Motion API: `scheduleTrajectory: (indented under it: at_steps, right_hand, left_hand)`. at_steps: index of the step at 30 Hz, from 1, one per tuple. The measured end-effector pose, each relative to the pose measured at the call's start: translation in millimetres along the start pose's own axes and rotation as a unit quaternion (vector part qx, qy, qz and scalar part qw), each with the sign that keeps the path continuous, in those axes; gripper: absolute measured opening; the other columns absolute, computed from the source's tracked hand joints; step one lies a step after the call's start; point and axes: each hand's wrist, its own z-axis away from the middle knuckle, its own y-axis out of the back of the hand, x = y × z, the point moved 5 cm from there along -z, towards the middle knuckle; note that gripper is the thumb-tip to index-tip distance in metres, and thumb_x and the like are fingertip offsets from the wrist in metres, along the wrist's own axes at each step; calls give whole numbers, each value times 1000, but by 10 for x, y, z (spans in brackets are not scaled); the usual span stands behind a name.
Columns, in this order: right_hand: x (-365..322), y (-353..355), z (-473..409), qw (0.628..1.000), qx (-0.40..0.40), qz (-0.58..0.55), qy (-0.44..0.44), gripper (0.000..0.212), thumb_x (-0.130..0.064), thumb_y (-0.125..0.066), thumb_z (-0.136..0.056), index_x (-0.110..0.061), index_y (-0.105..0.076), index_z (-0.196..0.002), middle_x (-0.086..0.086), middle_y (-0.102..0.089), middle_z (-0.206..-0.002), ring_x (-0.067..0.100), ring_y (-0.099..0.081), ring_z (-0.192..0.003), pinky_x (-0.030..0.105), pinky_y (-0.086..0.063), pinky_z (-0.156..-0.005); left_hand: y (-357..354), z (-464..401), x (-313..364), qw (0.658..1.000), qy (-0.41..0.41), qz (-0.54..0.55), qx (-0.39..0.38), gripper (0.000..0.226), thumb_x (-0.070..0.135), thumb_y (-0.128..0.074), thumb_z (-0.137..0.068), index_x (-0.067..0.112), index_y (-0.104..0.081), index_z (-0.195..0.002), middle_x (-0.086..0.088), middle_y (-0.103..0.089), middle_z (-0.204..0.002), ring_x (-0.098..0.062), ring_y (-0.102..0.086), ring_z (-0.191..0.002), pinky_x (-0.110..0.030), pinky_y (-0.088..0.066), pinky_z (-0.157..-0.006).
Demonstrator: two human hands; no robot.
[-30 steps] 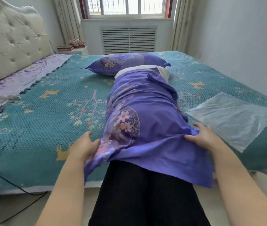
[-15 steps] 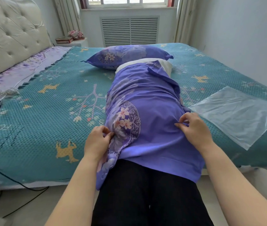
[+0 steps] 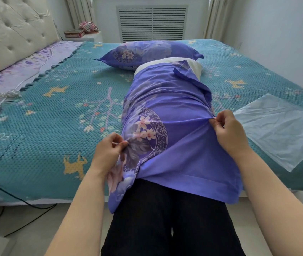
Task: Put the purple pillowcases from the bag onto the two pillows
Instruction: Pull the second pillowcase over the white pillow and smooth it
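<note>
Change: your left hand [image 3: 108,150] and right hand [image 3: 228,130] moved up, fingers pinching the pillowcase [image 3: 174,130] sides | Meaning: regripping to cover the pillow [image 3: 196,66].

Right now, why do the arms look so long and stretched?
Head view: the wide-angle lens stretches whatever is near the edges, so the forearms look long; the left hand and right hand on the purple pillowcase stay sharp, under soft, even light.

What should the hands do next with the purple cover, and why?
Probably pull the pillowcase further toward the far end. Both the left hand and right hand pinch its sides, but the white pillow sticks out bare at the far end, while loose fabric hangs off the bed edge near the person.
</note>
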Motion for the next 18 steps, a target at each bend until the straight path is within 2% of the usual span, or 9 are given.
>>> scheduleTrajectory:
  at_steps: [4,6,8,10,12,13,14,16,18]
  right_hand:
    - [-46,-67,-100,999,-22,21,18,16,-23,-53,-95,-14,-40,-91,-3,-49,-67,29,-51,-69,39,-41,-67]
    - [-68,-118,-176,999,-29,30,13,17,-24,-51,-95,-14,-39,-91,-6,-46,-67,28,-50,-70,39,-40,-68]
    - [-96,-202,-286,999,-49,8,-10,16,-23,-52,-95,-12,-41,-92,-4,-46,-72,24,-48,-75,36,-39,-72]
    - [-131,-269,-402,997,-71,-20,-37,18,-25,-56,-94,-11,-45,-93,1,-49,-79,21,-47,-78,30,-40,-75]
    - [-146,-266,-521,991,-102,-65,-57,23,-29,-63,-89,-11,-49,-95,-3,-51,-80,14,-49,-76,13,-38,-65]
    - [-127,-252,-571,984,-138,-94,-69,28,-32,-67,-86,-11,-53,-97,-6,-55,-82,9,-52,-76,8,-38,-67]
    - [-95,-239,-608,972,-187,-117,-79,35,-37,-71,-81,-9,-58,-97,-6,-59,-85,6,-55,-79,11,-41,-73]
    - [-25,-212,-627,953,-281,-92,-71,52,-47,-77,-69,-2,-61,-89,-1,-60,-80,11,-55,-77,29,-42,-74]
    - [-21,-222,-600,949,-312,-2,-41,49,-45,-78,-70,-3,-54,-73,0,-48,-67,14,-46,-69,31,-33,-65]
  left_hand:
    - [163,-270,-2,998,-28,-14,55,22,19,-59,-90,22,-46,-73,-4,-55,-64,-21,-47,-58,-35,-40,-61]
    - [128,-424,-5,998,7,-5,64,21,24,-53,-93,23,-44,-74,-8,-57,-68,-22,-51,-64,-37,-43,-63]
    - [35,-540,69,994,60,69,58,24,24,-47,-97,21,-46,-74,-5,-55,-68,-22,-53,-71,-36,-44,-64]
    - [-76,-652,143,986,121,119,8,29,27,-44,-100,17,-52,-73,-5,-55,-67,-17,-56,-64,-25,-45,-56]
    - [-147,-741,239,972,143,150,-113,42,47,-52,-92,9,-63,-80,-9,-61,-71,-13,-58,-55,-18,-45,-50]
    - [-145,-775,280,962,131,149,-185,50,56,-58,-83,6,-64,-85,-10,-63,-74,-12,-57,-56,-18,-44,-51]
    - [-125,-789,311,952,111,130,-254,52,57,-66,-76,6,-62,-85,-7,-62,-72,-10,-55,-55,-18,-44,-50]
    - [-41,-832,276,941,65,6,-332,38,44,-75,-72,11,-59,-78,-1,-57,-66,-9,-52,-58,-21,-42,-54]
    - [46,-907,214,953,9,-127,-273,25,32,-74,-77,14,-58,-71,-2,-55,-64,-14,-48,-60,-29,-39,-59]
